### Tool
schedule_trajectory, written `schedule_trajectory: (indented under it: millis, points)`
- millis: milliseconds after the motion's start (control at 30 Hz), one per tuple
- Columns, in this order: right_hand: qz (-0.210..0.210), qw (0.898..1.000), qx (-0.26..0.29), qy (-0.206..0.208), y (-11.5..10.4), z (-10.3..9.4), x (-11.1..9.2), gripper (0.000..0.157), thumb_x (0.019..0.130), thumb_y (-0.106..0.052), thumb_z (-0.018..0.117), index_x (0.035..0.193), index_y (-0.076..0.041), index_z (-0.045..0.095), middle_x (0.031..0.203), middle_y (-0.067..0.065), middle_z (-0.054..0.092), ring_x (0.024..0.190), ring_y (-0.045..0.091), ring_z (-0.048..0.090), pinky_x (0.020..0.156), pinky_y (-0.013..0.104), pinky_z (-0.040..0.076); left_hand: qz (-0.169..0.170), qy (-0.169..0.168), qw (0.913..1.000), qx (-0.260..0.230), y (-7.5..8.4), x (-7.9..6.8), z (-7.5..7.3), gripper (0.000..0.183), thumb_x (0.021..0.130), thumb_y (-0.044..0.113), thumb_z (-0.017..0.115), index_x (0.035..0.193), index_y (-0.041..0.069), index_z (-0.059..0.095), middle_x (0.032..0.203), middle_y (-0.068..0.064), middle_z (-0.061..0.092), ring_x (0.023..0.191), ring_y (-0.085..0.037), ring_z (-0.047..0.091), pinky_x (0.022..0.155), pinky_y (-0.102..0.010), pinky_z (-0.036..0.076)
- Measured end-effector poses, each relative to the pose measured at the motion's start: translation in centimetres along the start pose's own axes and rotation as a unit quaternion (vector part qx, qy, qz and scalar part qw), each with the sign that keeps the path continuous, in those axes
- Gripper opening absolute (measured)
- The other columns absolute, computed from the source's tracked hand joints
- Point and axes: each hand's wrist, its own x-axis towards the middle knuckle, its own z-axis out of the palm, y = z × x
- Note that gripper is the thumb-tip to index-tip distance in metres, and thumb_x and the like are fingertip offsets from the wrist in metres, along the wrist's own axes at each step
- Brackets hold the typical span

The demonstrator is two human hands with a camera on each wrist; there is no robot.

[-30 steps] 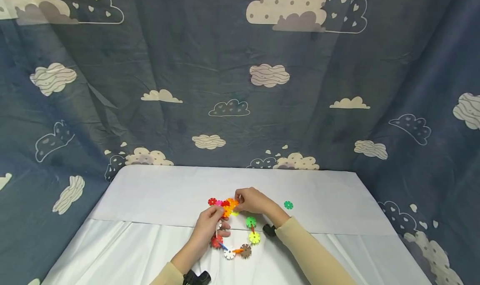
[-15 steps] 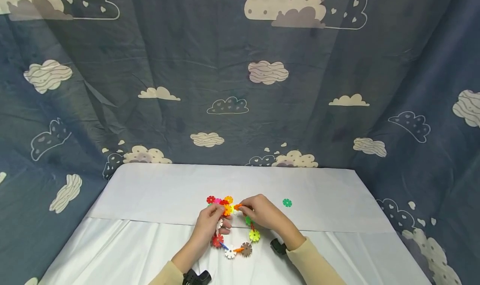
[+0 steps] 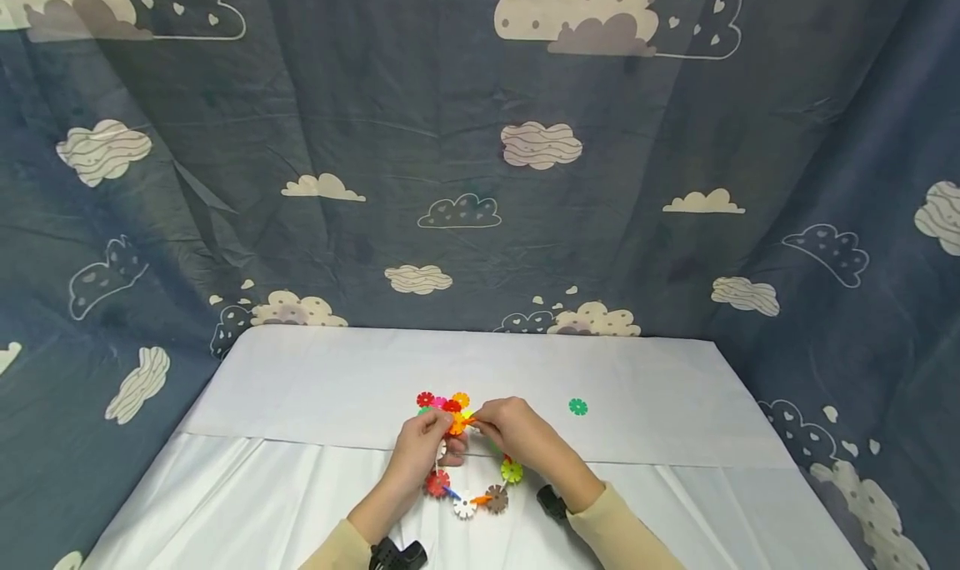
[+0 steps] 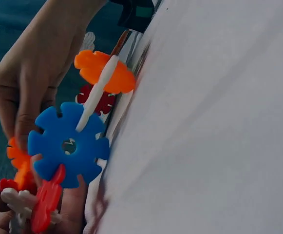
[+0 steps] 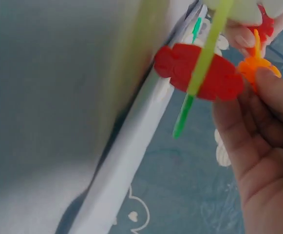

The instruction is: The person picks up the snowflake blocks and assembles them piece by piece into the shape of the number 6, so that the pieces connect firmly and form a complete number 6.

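Note:
My left hand (image 3: pixel 416 449) pinches an orange notched disc (image 3: pixel 456 426) at one end of a chain of interlocking snowflake discs. Between the thumb and finger of my right hand (image 3: pixel 525 432) is another orange disc (image 5: pixel 259 68), seen edge-on from the head; it meets the left hand's piece. The chain curves toward me through a red disc (image 3: pixel 438 483), a white disc (image 3: pixel 464 508), a brown disc (image 3: pixel 497 498) and a yellow-green disc (image 3: pixel 512 471). A blue disc (image 4: pixel 68 145) of the chain stands large in the left wrist view. My fingers partly hide the joint.
Beyond my left hand lie loose discs: a red one (image 3: pixel 425 399), a pink one (image 3: pixel 440 402), an orange one (image 3: pixel 461 400) and others. One green disc (image 3: pixel 577 407) lies apart at the right. A white cloth (image 3: pixel 315 387) covers the table; a cloud-print curtain (image 3: pixel 450 153) hangs around it.
My right hand has drawn back from the loose discs with an orange disc in its fingers, then moved left against the left hand's orange disc. The left hand has hardly moved.

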Motion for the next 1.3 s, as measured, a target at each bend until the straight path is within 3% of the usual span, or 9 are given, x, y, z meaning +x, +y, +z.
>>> schedule_trajectory:
  millis: [167,300,400,533,633,867,967,1133,1300]
  points:
    - [-0.014,0.999,-0.023,0.026,-0.4,0.1,0.0,0.007,0.098,-0.009,0.076,0.097,-0.007,0.082,0.088,0.001,0.08,0.081,0.011,0.075,0.076,0.025,0.063,-0.006,0.021,0.9997,-0.003,0.1,-0.1,0.4,0.029,0.11,0.019,0.055,0.109,-0.007,0.069,0.082,-0.006,0.077,0.069,-0.009,0.071,0.072,-0.032,0.067]
    - [-0.008,1.0,-0.023,0.003,-0.4,-0.3,0.2,0.008,0.099,-0.012,0.076,0.1,-0.007,0.082,0.088,0.0,0.079,0.08,0.009,0.072,0.077,0.024,0.062,-0.005,0.016,0.9999,0.0,0.0,0.0,0.4,0.03,0.111,0.02,0.055,0.11,-0.007,0.069,0.084,-0.007,0.078,0.071,-0.011,0.072,0.072,-0.032,0.067]
    - [0.032,0.998,0.029,-0.041,0.6,-0.8,0.2,0.021,0.101,-0.019,0.074,0.114,-0.004,0.081,0.094,0.003,0.08,0.078,0.007,0.067,0.075,0.024,0.06,-0.006,-0.002,1.0,0.006,-0.1,0.1,0.3,0.03,0.112,0.021,0.052,0.11,-0.006,0.067,0.087,-0.008,0.077,0.074,-0.013,0.073,0.073,-0.032,0.067]
    - [0.132,0.983,0.103,-0.07,3.0,-1.3,0.2,0.033,0.104,-0.028,0.07,0.128,-0.006,0.076,0.095,0.002,0.079,0.073,0.005,0.058,0.069,0.024,0.052,-0.011,-0.023,0.9997,-0.004,-0.1,0.2,0.2,0.027,0.113,0.021,0.052,0.118,-0.005,0.059,0.092,-0.012,0.076,0.076,-0.015,0.074,0.073,-0.034,0.067]
    - [0.172,0.975,0.102,-0.096,4.4,-1.4,0.9,0.031,0.101,-0.031,0.074,0.124,-0.011,0.078,0.087,-0.002,0.073,0.07,0.006,0.054,0.065,0.024,0.046,-0.014,-0.034,0.9988,-0.031,0.0,0.3,0.1,0.033,0.113,0.02,0.051,0.132,-0.006,0.054,0.094,-0.012,0.074,0.077,-0.014,0.073,0.073,-0.035,0.067]
    - [0.157,0.972,0.045,-0.171,4.4,-0.5,2.5,0.02,0.091,-0.033,0.085,0.099,-0.017,0.077,0.075,-0.009,0.058,0.07,0.009,0.051,0.066,0.026,0.041,-0.019,-0.043,0.9984,-0.033,0.0,0.2,0.3,0.048,0.11,0.029,0.059,0.143,-0.006,0.055,0.092,-0.005,0.066,0.077,-0.012,0.068,0.072,-0.034,0.067]
    - [0.172,0.969,0.087,-0.155,4.6,-0.5,1.8,0.017,0.094,-0.027,0.082,0.087,-0.016,0.071,0.07,-0.009,0.055,0.066,0.007,0.048,0.063,0.024,0.039,-0.018,-0.04,0.9989,-0.017,-0.2,0.2,0.7,0.048,0.106,0.031,0.067,0.138,-0.004,0.06,0.092,-0.006,0.068,0.077,-0.012,0.067,0.072,-0.035,0.067]
    - [0.213,0.954,0.192,-0.088,4.6,-1.5,-0.3,0.031,0.107,-0.026,0.064,0.082,-0.008,0.069,0.066,-0.003,0.054,0.062,0.009,0.045,0.061,0.024,0.038,-0.007,-0.031,0.9995,-0.001,-0.3,0.2,1.1,0.047,0.103,0.032,0.072,0.135,-0.001,0.064,0.104,-0.016,0.073,0.078,-0.012,0.068,0.073,-0.034,0.067]
    - [0.202,0.945,0.243,-0.079,2.9,-1.9,-1.1,0.038,0.111,-0.03,0.055,0.083,-0.008,0.069,0.07,-0.002,0.059,0.067,0.01,0.049,0.066,0.027,0.041,0.002,-0.022,0.9997,0.013,-0.1,0.1,0.9,0.044,0.104,0.034,0.07,0.134,0.001,0.063,0.116,-0.021,0.075,0.08,-0.012,0.071,0.073,-0.033,0.067]
